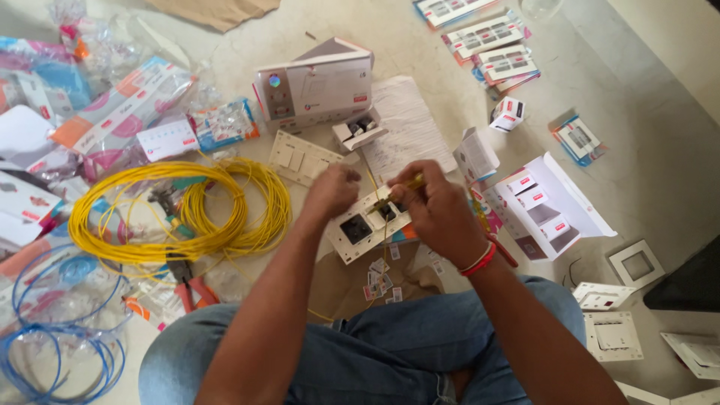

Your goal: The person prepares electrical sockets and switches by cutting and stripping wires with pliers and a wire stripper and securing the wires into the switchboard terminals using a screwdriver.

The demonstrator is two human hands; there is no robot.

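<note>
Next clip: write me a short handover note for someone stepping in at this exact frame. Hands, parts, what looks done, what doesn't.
Left hand: fingers closed at the upper left edge of the white switch plate, steadying it; what it pinches is hidden.
Right hand: gripping a yellow-handled screwdriver, tip down at the modules in the plate.
Parts: yellow wire coil lies on the floor to the left, blue wire coil at lower left, red-handled pliers near the left knee, open box of small cartons to the right.
Done: modules sit in the plate, and a yellow wire runs to it.
Left: whether the screws are tight cannot be told; another switch plate lies untouched.
</note>
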